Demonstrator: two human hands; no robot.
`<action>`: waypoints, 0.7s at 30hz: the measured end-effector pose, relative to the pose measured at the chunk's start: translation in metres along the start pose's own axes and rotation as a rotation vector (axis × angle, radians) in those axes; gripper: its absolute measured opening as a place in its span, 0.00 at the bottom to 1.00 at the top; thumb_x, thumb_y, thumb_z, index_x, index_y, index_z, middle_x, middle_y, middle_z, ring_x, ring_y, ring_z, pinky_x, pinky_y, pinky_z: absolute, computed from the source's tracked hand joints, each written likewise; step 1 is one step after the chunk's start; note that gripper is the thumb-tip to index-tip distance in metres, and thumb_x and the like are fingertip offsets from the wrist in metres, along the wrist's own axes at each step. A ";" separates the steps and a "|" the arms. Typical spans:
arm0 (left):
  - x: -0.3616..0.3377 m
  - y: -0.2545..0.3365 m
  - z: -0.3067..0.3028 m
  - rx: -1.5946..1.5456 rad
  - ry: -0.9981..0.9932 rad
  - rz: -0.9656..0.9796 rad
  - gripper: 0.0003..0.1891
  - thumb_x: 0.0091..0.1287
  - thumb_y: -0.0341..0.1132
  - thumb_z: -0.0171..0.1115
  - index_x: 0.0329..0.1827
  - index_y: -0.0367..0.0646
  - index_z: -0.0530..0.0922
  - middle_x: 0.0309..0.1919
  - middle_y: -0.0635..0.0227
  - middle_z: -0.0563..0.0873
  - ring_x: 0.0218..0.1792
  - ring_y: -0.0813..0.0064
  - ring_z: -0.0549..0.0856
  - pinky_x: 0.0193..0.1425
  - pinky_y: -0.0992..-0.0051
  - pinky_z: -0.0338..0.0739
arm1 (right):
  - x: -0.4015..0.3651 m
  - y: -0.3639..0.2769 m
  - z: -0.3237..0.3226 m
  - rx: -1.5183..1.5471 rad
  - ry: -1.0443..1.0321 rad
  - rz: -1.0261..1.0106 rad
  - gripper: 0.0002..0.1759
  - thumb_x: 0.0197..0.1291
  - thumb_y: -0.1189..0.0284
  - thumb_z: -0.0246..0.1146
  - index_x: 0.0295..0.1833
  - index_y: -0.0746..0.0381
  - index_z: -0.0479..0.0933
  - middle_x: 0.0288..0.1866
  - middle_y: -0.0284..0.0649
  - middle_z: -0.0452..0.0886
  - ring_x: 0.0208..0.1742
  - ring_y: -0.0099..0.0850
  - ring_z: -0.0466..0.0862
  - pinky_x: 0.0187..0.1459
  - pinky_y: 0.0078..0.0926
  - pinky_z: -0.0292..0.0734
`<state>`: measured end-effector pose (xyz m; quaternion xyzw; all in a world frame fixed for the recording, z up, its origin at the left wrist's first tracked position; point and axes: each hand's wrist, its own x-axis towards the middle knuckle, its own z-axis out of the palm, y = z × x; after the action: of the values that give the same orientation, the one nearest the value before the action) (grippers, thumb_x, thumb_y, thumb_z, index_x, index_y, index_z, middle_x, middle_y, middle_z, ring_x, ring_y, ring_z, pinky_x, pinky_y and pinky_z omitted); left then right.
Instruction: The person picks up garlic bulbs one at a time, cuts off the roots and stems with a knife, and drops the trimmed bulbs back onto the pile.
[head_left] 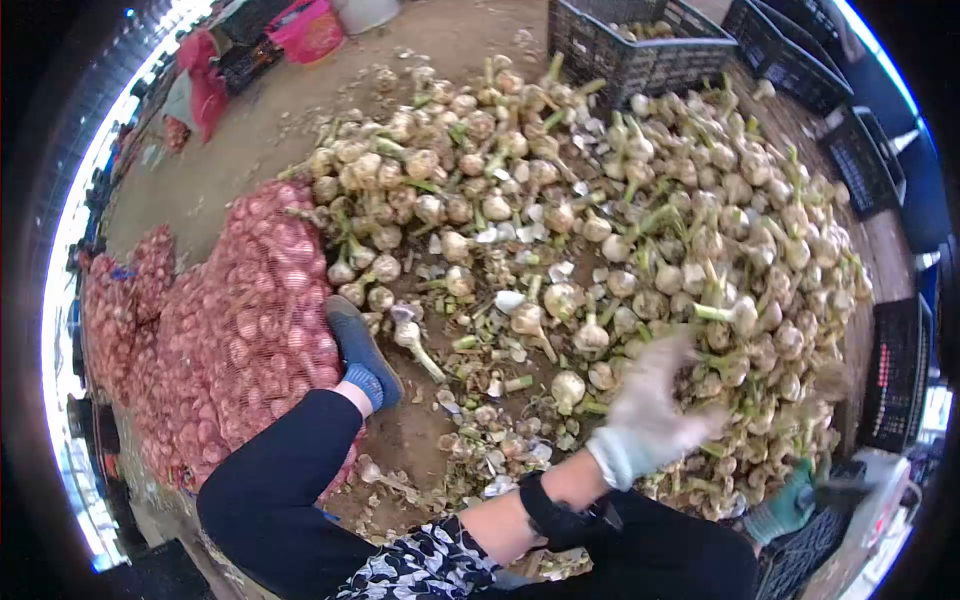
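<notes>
Garlic bulbs (745, 315) are lying in a broad heap on the brown ground (415, 430), in front of the person and mostly toward the right. Many of them are carrying long stems. By my judgement, each bulb is going to feel light and firm. Its dry outer skin is probably going to slide a little under a glove and to flake off; loose white skins (508, 300) are lying between the bulbs. Hard squeezing or dropping may be bruising the flesh, so a gentle hold around the round body, just below the neck, is looking safest to me. The stem is also offering a kind of handle, though a softer one may be bending.

Over the heap, the left hand (650, 405) is hovering in a pale glove, spread, with the thumb standing well apart from the fingers. It is looking blurred, and I am not seeing any bulb inside it; whether it is touching the heap, I cannot tell. The right hand (788, 508), in a green glove, is resting low at the right edge of the heap, beside a dark object (842, 492). Whether it is gripping this object, I cannot tell.

Farther out, a red net sack (270, 300) is bulging at the left, and a black crate (645, 65) is standing behind the heap.
</notes>
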<state>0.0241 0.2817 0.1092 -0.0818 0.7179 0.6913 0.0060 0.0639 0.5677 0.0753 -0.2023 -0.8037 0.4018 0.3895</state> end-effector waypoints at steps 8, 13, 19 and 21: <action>-0.014 -0.239 -0.217 0.284 1.089 -0.882 0.27 0.47 0.38 0.72 0.43 0.27 0.73 0.36 0.53 0.83 0.28 0.69 0.80 0.32 0.67 0.75 | -0.060 0.009 0.059 0.075 -0.462 0.063 0.13 0.55 0.80 0.64 0.48 0.68 0.77 0.41 0.37 0.81 0.39 0.24 0.78 0.44 0.22 0.73; 0.008 -0.268 -0.245 0.368 1.170 -0.908 0.21 0.45 0.38 0.69 0.40 0.37 0.77 0.33 0.59 0.85 0.31 0.63 0.83 0.35 0.65 0.76 | -0.061 -0.044 0.122 -0.010 -0.866 -0.317 0.14 0.46 0.81 0.67 0.42 0.64 0.79 0.43 0.42 0.81 0.41 0.34 0.81 0.46 0.26 0.75; 0.027 -0.193 -0.195 0.243 0.595 -0.340 0.10 0.58 0.26 0.58 0.43 0.42 0.77 0.37 0.66 0.83 0.36 0.77 0.81 0.40 0.77 0.76 | -0.085 -0.061 0.202 0.121 -1.265 -0.067 0.17 0.46 0.72 0.69 0.44 0.64 0.79 0.31 0.44 0.82 0.31 0.36 0.82 0.35 0.25 0.76; 0.024 -0.164 -0.165 0.149 0.391 -0.259 0.28 0.52 0.24 0.65 0.59 0.39 0.70 0.41 0.66 0.83 0.42 0.72 0.82 0.50 0.75 0.76 | -0.097 -0.103 0.212 0.062 -1.457 -0.218 0.15 0.46 0.69 0.70 0.42 0.60 0.80 0.29 0.45 0.81 0.29 0.38 0.82 0.32 0.29 0.76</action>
<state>0.0382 0.1097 -0.0488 -0.3049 0.7379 0.6009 -0.0384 -0.0450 0.3414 0.0341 0.2079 -0.8624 0.4159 -0.1999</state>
